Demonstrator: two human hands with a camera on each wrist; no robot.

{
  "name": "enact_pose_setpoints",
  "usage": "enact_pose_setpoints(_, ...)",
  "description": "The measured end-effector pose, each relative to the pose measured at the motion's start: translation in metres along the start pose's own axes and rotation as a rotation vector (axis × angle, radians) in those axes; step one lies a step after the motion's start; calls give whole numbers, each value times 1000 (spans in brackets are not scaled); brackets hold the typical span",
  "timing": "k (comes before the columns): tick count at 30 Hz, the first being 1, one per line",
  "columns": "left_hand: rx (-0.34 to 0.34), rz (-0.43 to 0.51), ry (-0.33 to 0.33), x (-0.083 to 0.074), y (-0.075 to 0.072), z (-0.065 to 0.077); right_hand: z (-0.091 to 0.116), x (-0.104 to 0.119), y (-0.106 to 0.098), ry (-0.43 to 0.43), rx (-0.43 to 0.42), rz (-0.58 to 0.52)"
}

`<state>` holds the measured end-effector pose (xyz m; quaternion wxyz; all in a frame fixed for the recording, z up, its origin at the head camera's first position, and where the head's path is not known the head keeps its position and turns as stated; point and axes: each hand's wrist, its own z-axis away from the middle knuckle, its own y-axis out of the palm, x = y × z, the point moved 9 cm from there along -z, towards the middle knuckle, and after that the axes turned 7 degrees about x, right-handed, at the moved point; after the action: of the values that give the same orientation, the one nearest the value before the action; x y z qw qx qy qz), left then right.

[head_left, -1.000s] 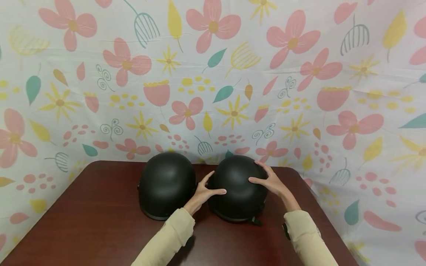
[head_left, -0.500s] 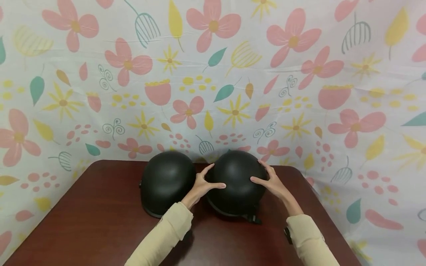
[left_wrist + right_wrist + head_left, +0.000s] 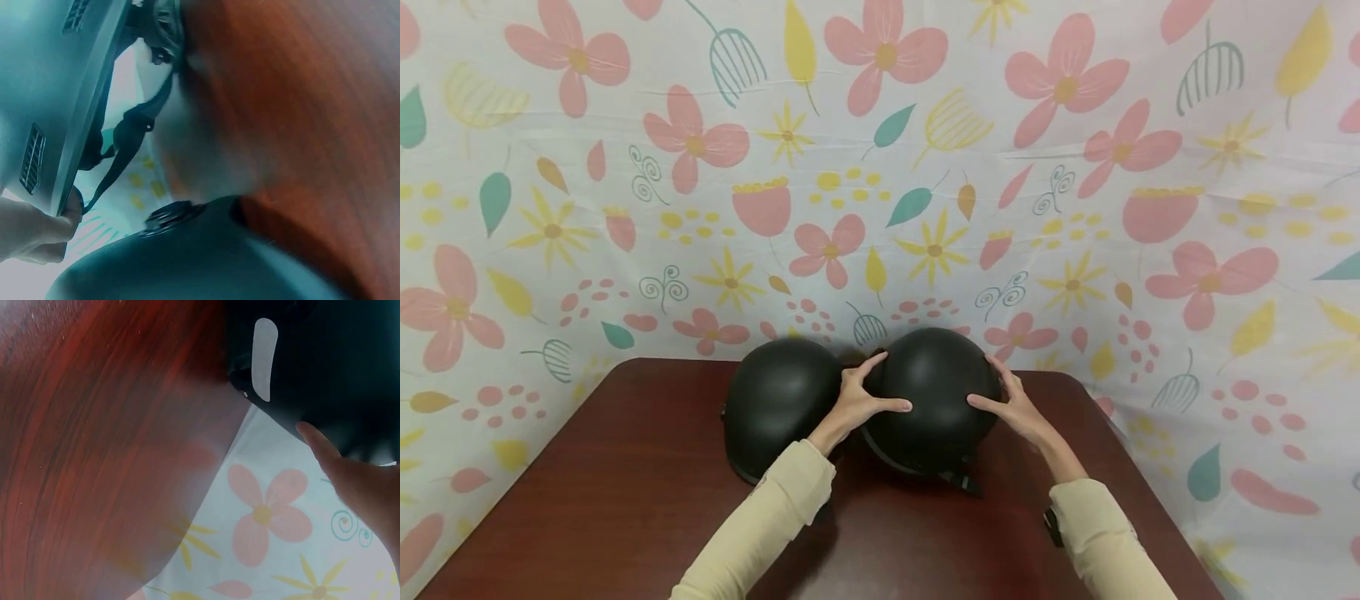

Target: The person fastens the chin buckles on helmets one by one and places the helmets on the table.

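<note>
Two black helmets are in the head view. The right-hand helmet (image 3: 932,400) is held between both hands, its dark chin strap (image 3: 961,482) showing under the lower rim. My left hand (image 3: 859,402) grips its left side, thumb on the shell; in the left wrist view the fingers (image 3: 59,228) curl at the rim, and the strap hangs over the table. On the other side my right hand (image 3: 1018,408) grips the shell with thumb and fingers spread. The other helmet (image 3: 778,400) sits just left of the left hand, partly hidden by that forearm.
Both helmets are near the back of a dark red-brown wooden table (image 3: 587,500). Behind it hangs a white cloth (image 3: 820,292) printed with pink flowers and yellow and green leaves. A pale oblong patch (image 3: 265,359) shows on the held helmet in the right wrist view.
The right-hand helmet has moved up in the head view with both hands gripping it. Its rim tilts more. The other helmet shifts slightly right along with the whole view.
</note>
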<state>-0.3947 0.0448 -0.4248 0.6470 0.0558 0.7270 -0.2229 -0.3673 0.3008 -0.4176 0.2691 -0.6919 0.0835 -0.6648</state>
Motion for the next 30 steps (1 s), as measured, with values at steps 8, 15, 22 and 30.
enact_pose_setpoints(8,-16,-86,47,-20,-3,-1,1,0,5,-16,26,-147)
enact_pose_setpoints(15,-32,-137,92,-34,-6,-1,2,-3,11,-20,50,-208)
enact_pose_setpoints(22,-58,-224,155,-52,-10,2,1,-4,23,-71,76,-277)
enact_pose_setpoints(30,-73,-266,181,-56,-11,5,1,-4,22,-77,54,-259)
